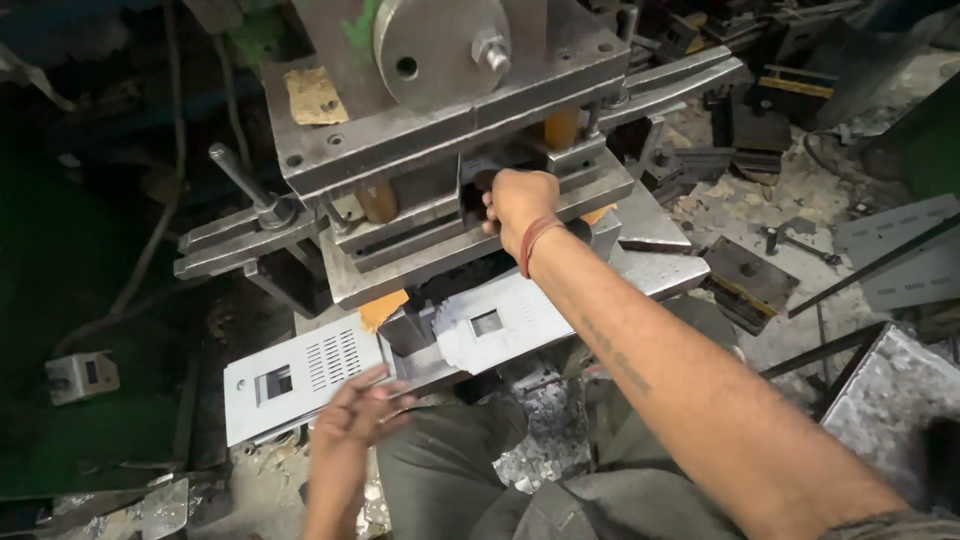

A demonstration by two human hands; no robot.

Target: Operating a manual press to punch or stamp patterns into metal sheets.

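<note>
A heavy steel press [440,130] stands in front of me. My right hand [518,205] reaches into the gap between its upper and lower dies, fingers curled around something I cannot make out. A reddish band circles that wrist. My left hand [350,415] hovers with fingers spread at the edge of a flat grey metal plate [300,375] that has punched slots and a square hole. A second punched plate [500,320] lies under the press, below my right forearm.
Metal scrap chips [545,440] lie on the floor by my knees. Dies, blocks and sheet pieces [750,280] clutter the floor to the right. A metal bin corner [890,400] sits at the lower right. A lever handle [240,180] sticks out on the press's left.
</note>
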